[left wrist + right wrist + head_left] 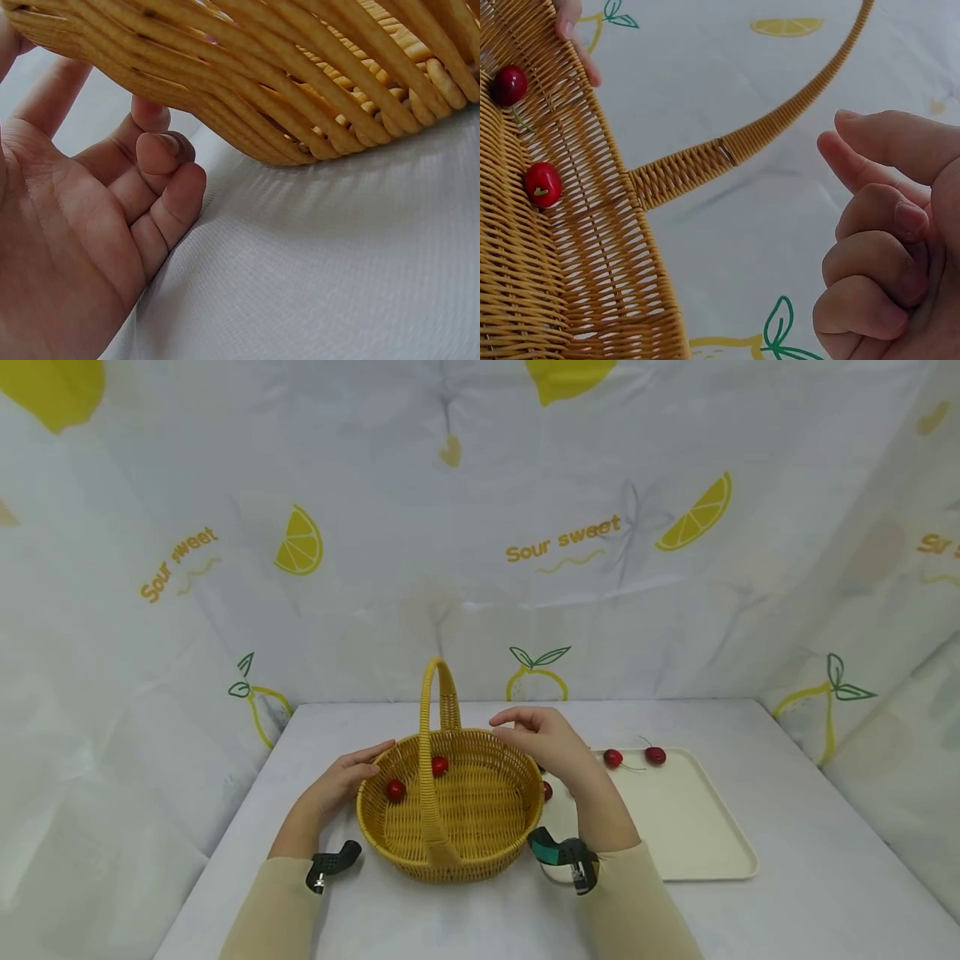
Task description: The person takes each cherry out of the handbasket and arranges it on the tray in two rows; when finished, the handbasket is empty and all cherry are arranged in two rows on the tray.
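A yellow woven basket (pixel 480 860) with a tall arched handle stands on the table. Inside it, toward the left, lie two red cherries (pixel 395 790) (pixel 542 184); a green stem shows on one in the right wrist view. My left hand (pixel 341 785) grips the basket's left rim between thumb and fingers, and in the left wrist view the lower fingers curl loosely beside the weave. Above the basket's right rim hovers my right hand (pixel 551 743), holding nothing. Its thumb and index finger (pixel 889 142) stretch forward while the other fingers are bent.
To the right, a cream tray (pixel 675 827) lies partly behind the basket and right arm. Cherries with stems (pixel 612 758) (pixel 655 755) sit at its far edge; another cherry (pixel 547 791) peeks out beside the basket. A lemon-print cloth (pixel 480 568) hangs behind the table.
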A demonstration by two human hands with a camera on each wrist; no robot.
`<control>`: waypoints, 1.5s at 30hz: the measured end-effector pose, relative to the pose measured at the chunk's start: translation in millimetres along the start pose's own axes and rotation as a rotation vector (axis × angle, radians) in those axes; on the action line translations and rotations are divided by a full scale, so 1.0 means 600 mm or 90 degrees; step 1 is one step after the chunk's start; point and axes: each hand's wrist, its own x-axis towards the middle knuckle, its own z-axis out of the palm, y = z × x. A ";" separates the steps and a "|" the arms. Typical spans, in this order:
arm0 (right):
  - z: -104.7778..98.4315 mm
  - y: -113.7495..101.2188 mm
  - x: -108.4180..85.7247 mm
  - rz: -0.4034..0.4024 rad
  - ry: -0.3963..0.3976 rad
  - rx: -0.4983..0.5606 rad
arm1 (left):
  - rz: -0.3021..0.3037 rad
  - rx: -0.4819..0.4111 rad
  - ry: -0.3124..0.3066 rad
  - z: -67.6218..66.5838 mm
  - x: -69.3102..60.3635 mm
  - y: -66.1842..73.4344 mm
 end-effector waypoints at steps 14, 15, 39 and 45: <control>0.098 0.003 0.118 -0.038 -0.072 -0.089 | 0.008 0.027 0.005 -0.006 0.004 -0.007; 0.106 0.008 0.124 -0.034 -0.076 -0.100 | 0.008 0.028 0.007 -0.006 0.003 -0.007; 0.129 0.086 0.140 0.103 -0.211 -0.296 | 0.023 0.017 -0.004 -0.007 0.008 -0.008; 0.126 0.088 0.139 0.114 -0.230 -0.320 | 0.024 0.015 -0.009 -0.007 0.007 -0.010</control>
